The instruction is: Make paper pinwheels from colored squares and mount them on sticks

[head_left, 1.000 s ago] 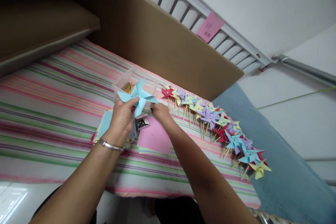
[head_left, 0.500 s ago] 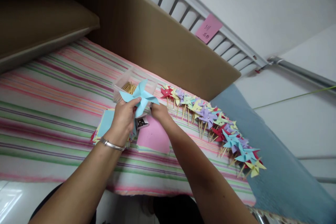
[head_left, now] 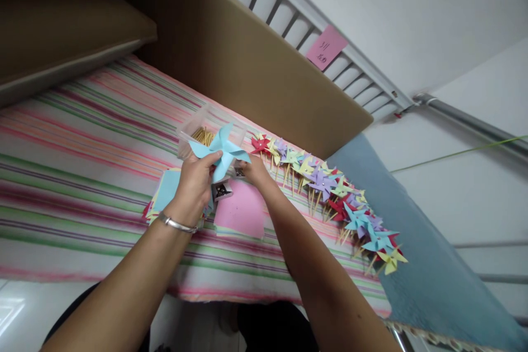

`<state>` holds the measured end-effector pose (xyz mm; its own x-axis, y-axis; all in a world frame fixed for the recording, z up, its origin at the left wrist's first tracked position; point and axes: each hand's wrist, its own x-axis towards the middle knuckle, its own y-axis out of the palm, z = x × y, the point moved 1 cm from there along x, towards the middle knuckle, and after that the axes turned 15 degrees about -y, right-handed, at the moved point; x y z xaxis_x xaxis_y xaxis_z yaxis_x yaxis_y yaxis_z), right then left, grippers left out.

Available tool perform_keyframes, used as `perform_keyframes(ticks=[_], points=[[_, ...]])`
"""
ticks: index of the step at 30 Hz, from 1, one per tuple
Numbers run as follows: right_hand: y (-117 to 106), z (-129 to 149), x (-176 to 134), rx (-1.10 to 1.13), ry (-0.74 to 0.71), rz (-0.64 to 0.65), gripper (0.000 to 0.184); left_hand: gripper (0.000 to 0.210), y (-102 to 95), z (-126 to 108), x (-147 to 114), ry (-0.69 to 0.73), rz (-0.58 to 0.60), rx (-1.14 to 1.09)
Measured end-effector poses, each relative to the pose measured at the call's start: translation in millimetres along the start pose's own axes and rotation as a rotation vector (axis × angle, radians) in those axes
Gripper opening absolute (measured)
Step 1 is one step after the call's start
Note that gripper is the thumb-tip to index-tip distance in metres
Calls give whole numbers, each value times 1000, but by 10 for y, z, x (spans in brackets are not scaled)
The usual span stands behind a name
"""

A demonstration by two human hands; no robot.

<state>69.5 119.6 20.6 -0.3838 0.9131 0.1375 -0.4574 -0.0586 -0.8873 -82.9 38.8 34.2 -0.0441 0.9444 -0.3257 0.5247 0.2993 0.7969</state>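
My left hand (head_left: 196,176) pinches a light blue paper pinwheel (head_left: 223,153) at its middle, thumb on top. My right hand (head_left: 256,169) is just right of the pinwheel, over a small box of dark, shiny bits (head_left: 239,172). Its fingers are drawn together and partly hidden by a blade, so what they hold, if anything, cannot be made out. A second small box (head_left: 223,190) with similar bits sits below the pinwheel. Behind it stands a clear plastic box (head_left: 190,124) with thin wooden sticks (head_left: 203,136).
Pink sheets (head_left: 241,212) lie stacked before the small boxes, and mixed coloured sheets (head_left: 167,190) to the left. Finished pinwheels on sticks (head_left: 322,182) run along the right. Striped cloth (head_left: 82,176) covers the surface; a brown board (head_left: 264,66) rises behind it.
My right hand has lifted slightly, and the small box beneath it now shows more. The left hand still holds the blue pinwheel in place. The view has shifted a little.
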Motion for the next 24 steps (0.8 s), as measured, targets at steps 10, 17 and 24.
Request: perform_keyframes(ticks=[10, 17, 24], points=[[129, -103, -1128, 366, 196, -209, 11, 23, 31, 207, -14, -48, -29, 88], [-55, -212, -1366, 631, 244, -417, 10, 24, 40, 503, -59, -177, -27, 351], [-171, -282, -1402, 735, 198, -524, 7, 28, 39, 615, 31, -134, -75, 423]])
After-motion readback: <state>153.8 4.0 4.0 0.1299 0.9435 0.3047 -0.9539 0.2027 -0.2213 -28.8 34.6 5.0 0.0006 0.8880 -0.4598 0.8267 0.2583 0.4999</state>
